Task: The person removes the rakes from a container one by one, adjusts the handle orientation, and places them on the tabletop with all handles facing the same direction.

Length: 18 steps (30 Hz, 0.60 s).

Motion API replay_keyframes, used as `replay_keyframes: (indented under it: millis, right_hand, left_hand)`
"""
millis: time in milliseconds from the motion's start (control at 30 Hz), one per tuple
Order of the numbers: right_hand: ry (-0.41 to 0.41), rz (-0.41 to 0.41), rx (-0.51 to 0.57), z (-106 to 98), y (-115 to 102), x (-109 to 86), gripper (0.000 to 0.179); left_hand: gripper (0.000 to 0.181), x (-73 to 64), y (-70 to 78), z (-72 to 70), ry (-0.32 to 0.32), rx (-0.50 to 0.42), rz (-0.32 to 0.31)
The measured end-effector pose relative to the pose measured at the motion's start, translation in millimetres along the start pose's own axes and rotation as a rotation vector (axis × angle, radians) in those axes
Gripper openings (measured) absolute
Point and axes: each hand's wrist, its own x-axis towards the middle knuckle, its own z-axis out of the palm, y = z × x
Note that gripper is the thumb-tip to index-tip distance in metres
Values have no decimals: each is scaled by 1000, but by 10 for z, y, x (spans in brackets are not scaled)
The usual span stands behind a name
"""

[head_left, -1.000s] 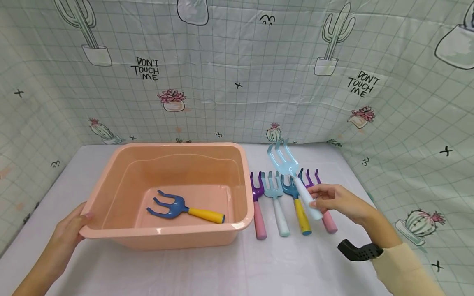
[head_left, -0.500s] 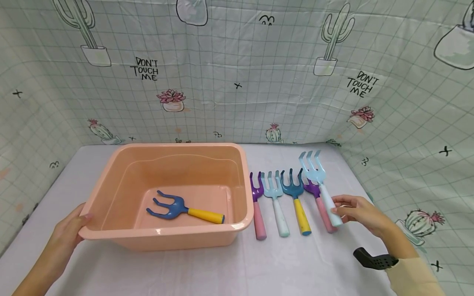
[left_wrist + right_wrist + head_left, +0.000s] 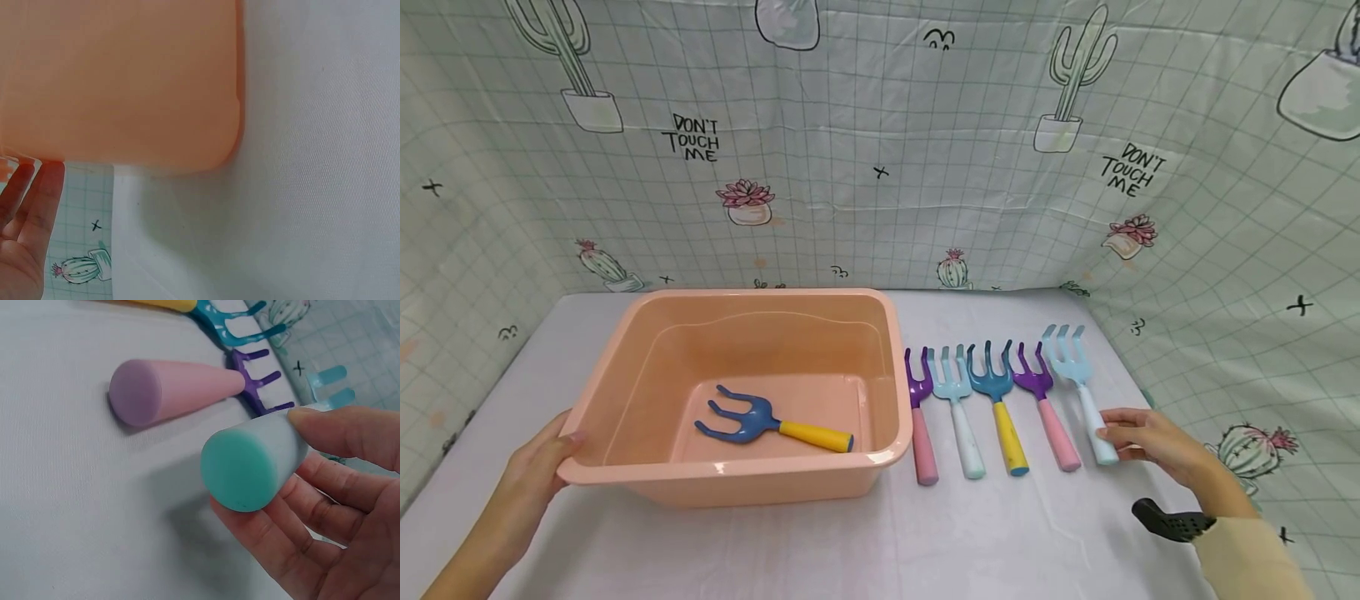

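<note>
A light blue garden hand rake with a pale handle is at the right end of a row of rakes. My right hand holds its handle near the butt, thumb on one side and fingers on the other. In the right wrist view the handle's turquoise end is held over the white cloth, beside a pink-handled purple rake. My left hand grips the left rim of a peach plastic basin, thumb on the rim. Inside the basin lies a blue rake with a yellow handle.
Left of the held rake, a pink-handled purple rake, a yellow-handled blue rake, a light blue rake and another purple rake lie side by side. A cactus-print sheet encloses the back and sides.
My right hand has carried the light blue rake to the right and lowered it, from above the row to beside the rightmost purple rake. The left hand and basin look unmoved.
</note>
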Motion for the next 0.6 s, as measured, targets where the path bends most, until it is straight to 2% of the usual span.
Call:
replay_keyframes:
  millis: [133,333,600]
  right_hand:
    - [-8,36,8,-48,72,20,61]
    - [-32,47,-3,-98,165,48,59]
    - [-40,70,-39,-103,178,71,58]
  left_hand:
    - [40,-1,-7,-5,-1,-4,1]
    - [40,1,-19,-10,-3,-11,4]
    - [40,0,-24,-9,2,11,-3]
